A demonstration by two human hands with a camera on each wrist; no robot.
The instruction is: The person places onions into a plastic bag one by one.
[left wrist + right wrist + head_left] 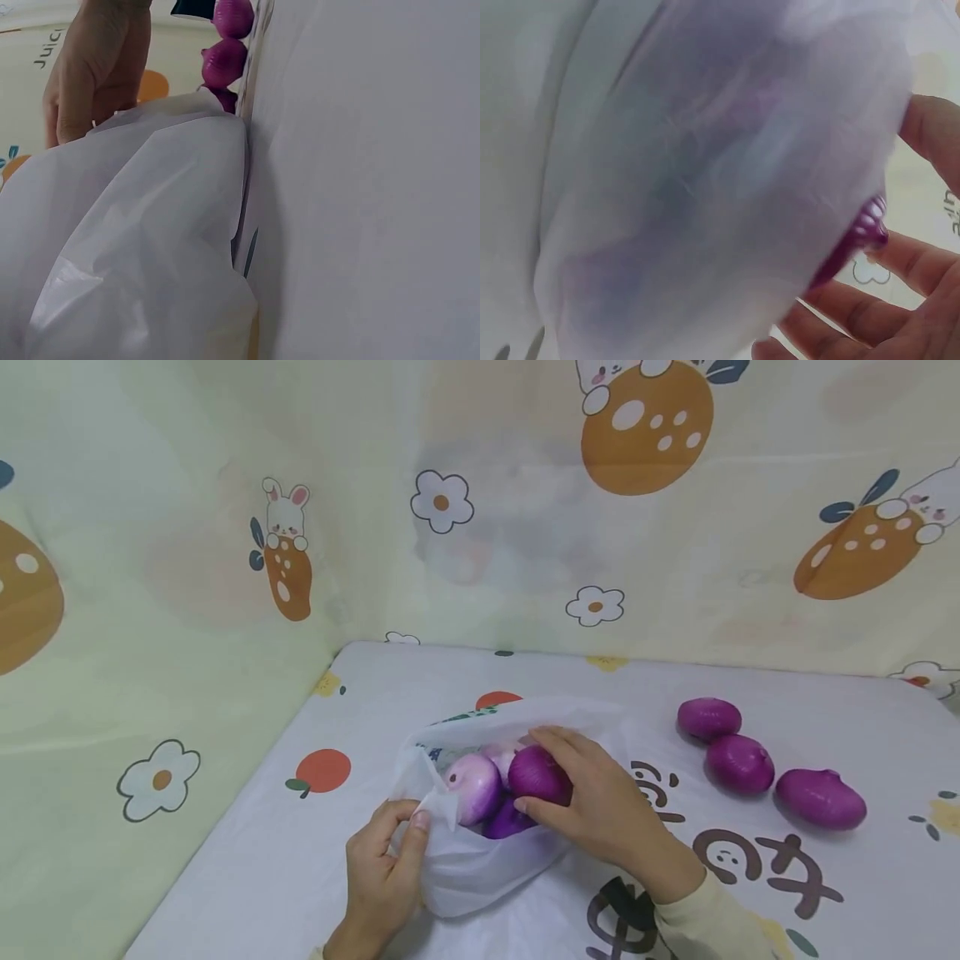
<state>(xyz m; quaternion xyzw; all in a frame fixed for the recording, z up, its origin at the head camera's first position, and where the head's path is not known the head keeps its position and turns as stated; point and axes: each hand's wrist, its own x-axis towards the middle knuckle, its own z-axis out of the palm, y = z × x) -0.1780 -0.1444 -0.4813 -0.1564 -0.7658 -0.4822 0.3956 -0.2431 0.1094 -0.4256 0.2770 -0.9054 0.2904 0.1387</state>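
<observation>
A thin white plastic bag [472, 868] lies open on the table, with several purple onions inside, one of them pale [474, 787]. My right hand [592, 802] grips a dark purple onion [538, 774] at the bag's mouth. My left hand [390, 868] pinches the bag's near rim and holds it open. In the left wrist view the white bag [142, 247] fills the frame. In the right wrist view the translucent bag [720, 195] covers most of the frame, and the purple onion [859, 236] shows beside my fingers [922, 262].
Three more purple onions [708, 718] [739, 763] [821, 797] lie in a row on the table at the right. A printed cloth with rabbits and flowers hangs as a wall behind and to the left. The tablecloth [300, 860] carries printed fruit and characters.
</observation>
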